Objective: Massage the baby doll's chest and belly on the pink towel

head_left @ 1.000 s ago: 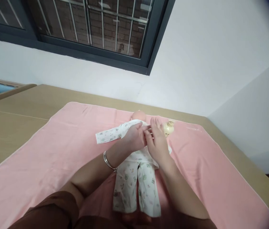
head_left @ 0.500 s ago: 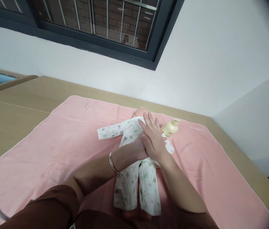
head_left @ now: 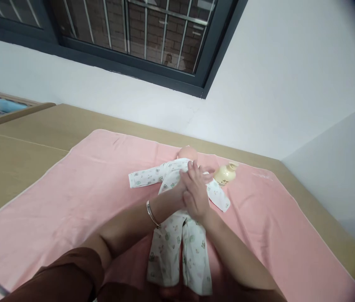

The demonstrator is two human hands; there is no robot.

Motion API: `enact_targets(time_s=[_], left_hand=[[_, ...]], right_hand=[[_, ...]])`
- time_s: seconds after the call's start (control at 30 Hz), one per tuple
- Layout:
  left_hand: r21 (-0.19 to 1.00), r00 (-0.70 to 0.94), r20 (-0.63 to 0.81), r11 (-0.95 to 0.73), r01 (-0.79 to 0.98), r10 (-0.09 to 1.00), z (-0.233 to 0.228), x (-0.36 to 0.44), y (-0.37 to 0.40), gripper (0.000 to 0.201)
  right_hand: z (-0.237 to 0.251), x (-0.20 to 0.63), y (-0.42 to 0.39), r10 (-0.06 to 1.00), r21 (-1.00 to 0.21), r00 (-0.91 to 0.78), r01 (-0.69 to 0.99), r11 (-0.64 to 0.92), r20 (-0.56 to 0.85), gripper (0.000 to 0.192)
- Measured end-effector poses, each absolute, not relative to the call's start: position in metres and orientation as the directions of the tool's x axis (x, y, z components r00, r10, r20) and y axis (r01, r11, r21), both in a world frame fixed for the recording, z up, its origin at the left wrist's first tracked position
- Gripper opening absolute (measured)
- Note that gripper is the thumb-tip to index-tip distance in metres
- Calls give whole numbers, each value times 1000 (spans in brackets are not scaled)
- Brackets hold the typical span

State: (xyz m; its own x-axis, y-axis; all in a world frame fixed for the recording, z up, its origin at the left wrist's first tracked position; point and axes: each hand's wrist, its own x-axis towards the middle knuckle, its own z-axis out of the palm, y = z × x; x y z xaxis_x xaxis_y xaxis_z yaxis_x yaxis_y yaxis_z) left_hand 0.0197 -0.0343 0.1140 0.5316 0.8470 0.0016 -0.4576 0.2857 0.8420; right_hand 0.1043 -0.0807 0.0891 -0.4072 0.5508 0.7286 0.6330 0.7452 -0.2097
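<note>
Doll (head_left: 170, 180) on pink cloth (head_left: 255, 218), directly beneath hands (head_left: 197, 199) pressed together; bottle (head_left: 226, 174) just beyond, to right.

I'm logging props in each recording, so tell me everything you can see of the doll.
The doll lies on a pink cloth, rounded head toward the wall, legs toward the camera. It wears a long-sleeved white top and matching trousers, soft-looking fabric with small prints. The sleeve at picture left stretches out; the right one slants toward the camera beside a bottle. The trouser legs lie slightly apart. The hands, joined over the chest, hide part of the torso; whether they touch it is unclear.
</note>
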Motion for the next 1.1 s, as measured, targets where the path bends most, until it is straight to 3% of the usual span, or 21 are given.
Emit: enact_targets(time_s=[0.07,0.13,0.2,0.3,0.37,0.43,0.53,0.6,0.73,0.87,1.0,1.1], left_hand=[[841,515,5,275,-467,857,107,30,-39,43],[858,454,23,216,-465,891,107,29,-36,39],[898,285,90,46,-438,954,109,21,-25,34],[932,30,203,-183,-311,979,106,7,-2,27],[959,-29,200,-201,-197,979,93,4,13,26],[979,-57,187,-191,-68,981,76,5,22,25],[977,-79,211,-208,48,974,51,10,26,26],[959,-88,272,-264,102,958,42,13,23,27],[884,-49,441,-423,199,896,34,13,15,26],[874,-66,459,-437,211,886,30,12,12,28],[880,-75,448,-424,213,891,27,12,14,27],[848,-57,487,-456,271,872,21,13,17,26]], right_hand=[[85,122,-52,574,-227,-345,677,700,743,52],[74,138,-26,699,-357,-176,758,546,693,51],[59,146,-12,829,-461,-51,811,360,557,52],[41,138,-17,919,-420,-31,883,209,393,50],[36,125,-31,913,-335,-123,905,264,390,49],[38,116,-42,867,-249,-296,875,415,401,43],[45,120,-38,783,-220,-495,773,595,376,33],[44,136,-24,787,-282,-482,750,598,385,36],[29,159,-7,871,-439,-203,799,411,447,45],[18,142,-26,890,-411,-24,881,234,456,50],[27,128,-40,853,-291,-266,859,421,449,46],[32,141,-24,798,-322,-397,762,562,452,42]])
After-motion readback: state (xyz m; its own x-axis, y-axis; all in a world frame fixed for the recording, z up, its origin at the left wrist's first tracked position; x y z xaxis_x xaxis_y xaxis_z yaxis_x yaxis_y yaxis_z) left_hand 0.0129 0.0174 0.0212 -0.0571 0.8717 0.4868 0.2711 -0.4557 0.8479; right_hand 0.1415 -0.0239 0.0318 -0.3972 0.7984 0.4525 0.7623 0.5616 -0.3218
